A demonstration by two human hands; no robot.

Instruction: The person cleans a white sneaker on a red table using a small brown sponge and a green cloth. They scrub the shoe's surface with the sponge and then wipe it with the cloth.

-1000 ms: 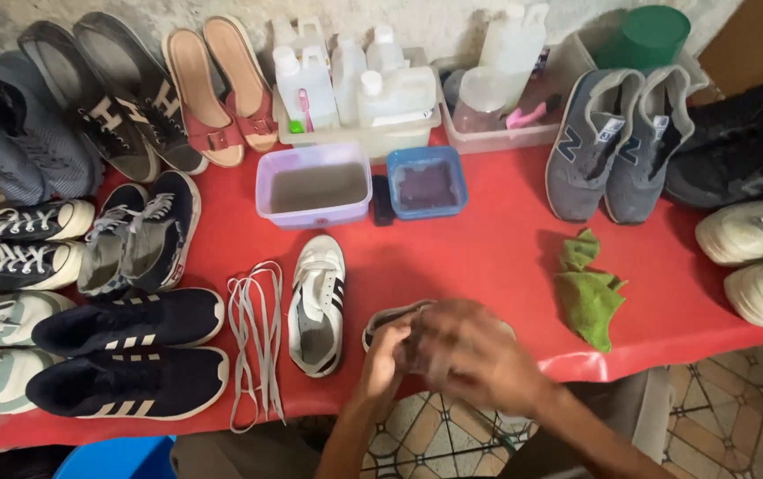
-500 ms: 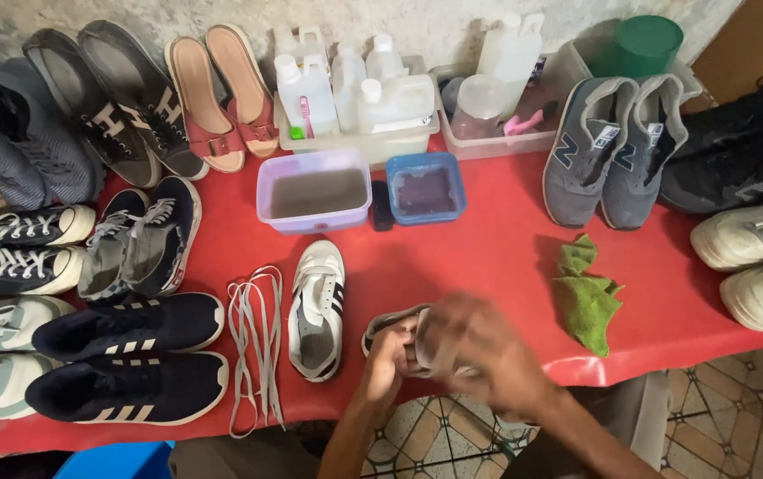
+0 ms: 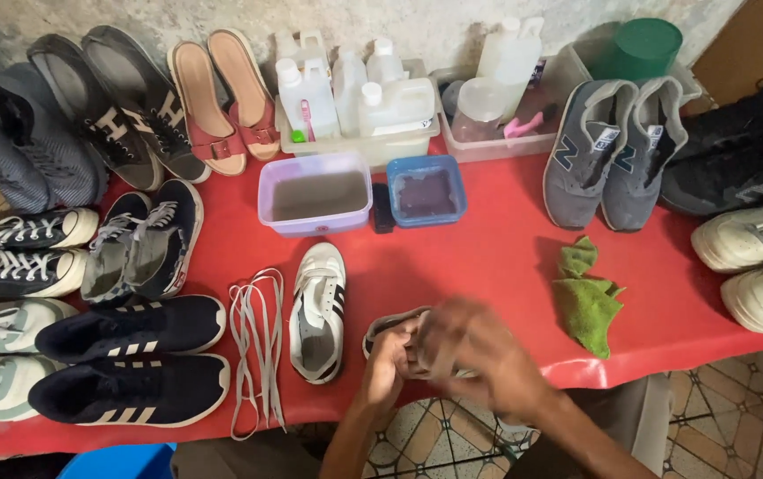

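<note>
At the near edge of the red table, my left hand grips a small white shoe that is mostly hidden. My right hand covers the shoe from the right and is blurred; I cannot tell what it holds. The matching white shoe with black stripes lies just to the left, unlaced. Pale laces lie beside it. A green cloth sits to the right of my hands.
A lilac tub and a blue tub hold murky water behind the shoe. Trays of white bottles line the wall. Pairs of shoes crowd the left side and right side. Tiled floor lies below.
My right hand has kept moving over the shoe in small strokes, staying in the same spot. The view has shifted slightly; nothing else has moved.
</note>
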